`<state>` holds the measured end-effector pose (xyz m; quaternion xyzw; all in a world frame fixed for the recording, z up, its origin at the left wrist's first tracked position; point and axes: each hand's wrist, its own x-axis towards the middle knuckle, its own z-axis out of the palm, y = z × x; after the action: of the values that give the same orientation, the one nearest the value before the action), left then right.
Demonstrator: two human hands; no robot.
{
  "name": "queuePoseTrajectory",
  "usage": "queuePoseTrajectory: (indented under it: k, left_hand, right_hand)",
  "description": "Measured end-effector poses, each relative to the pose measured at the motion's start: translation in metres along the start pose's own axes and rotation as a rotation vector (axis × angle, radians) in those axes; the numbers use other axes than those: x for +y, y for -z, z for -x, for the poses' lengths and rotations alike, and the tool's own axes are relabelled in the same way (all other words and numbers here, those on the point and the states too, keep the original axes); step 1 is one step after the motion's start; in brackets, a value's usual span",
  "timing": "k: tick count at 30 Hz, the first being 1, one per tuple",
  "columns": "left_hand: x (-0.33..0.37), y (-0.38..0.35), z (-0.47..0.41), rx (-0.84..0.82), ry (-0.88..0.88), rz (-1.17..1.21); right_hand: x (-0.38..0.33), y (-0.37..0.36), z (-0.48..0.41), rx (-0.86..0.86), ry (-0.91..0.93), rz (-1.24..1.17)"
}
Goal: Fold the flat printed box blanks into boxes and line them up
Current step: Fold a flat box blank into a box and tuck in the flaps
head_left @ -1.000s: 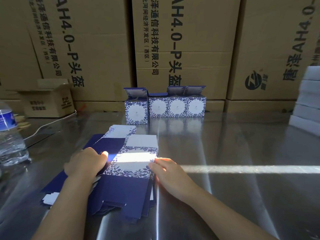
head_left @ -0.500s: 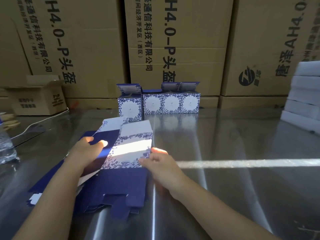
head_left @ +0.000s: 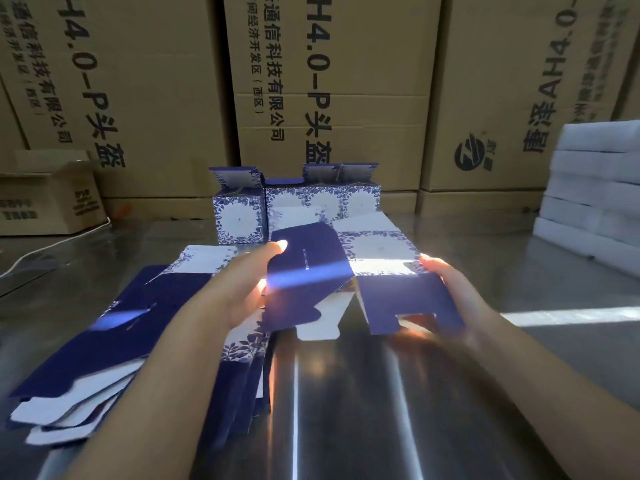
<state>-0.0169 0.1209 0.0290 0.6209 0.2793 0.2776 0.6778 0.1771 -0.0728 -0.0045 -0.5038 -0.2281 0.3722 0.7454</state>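
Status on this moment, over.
Left hand, right hand grip one box blank, partly opened. Spare blanks stacked left. Folded boxes lined behind. Nothing blocking.

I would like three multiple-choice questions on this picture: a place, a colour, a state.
1. Where is the pile of flat blanks?
A. on the table, at the person's left
B. on the big cartons
C. inside the small carton

2. What colour is the stack at the right edge?
A. brown
B. white
C. blue

3. How is the blank in the hands?
A. flat on the pile
B. finished, in the row
C. lifted, held by the left hand and the right hand

1 A: it lies under the left forearm.
2 B: its slabs are white.
3 C: both hands grip its edges above the table.
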Motion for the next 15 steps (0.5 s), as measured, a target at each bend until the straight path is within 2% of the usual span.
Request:
queuePoseTrajectory:
  k: [3,5,9,12,15]
  left_hand:
    - [-0.013,-0.029,-0.003,-0.061,0.085,0.099]
    - [-0.028,-0.039,-0.005,-0.056,0.148,0.119]
    - [-0.046,-0.048,-0.011,-0.072,0.171,-0.013]
    - [-0.047,-0.055,-0.007,-0.1,0.178,0.023]
    - [-0.052,-0.063,-0.008,-0.113,0.145,0.07]
  right_hand:
    - [0.009,0.013,0.0,-0.085,-0.029,-0.064]
    - [0.01,0.014,-0.003,-0.07,-0.068,-0.114]
    - [0.012,0.017,-0.012,-0.047,-0.078,-0.141]
    - [0.013,0.011,-0.01,-0.185,-0.089,-0.046]
    - [0.016,0.005,-0.011,-0.29,-0.234,-0.038]
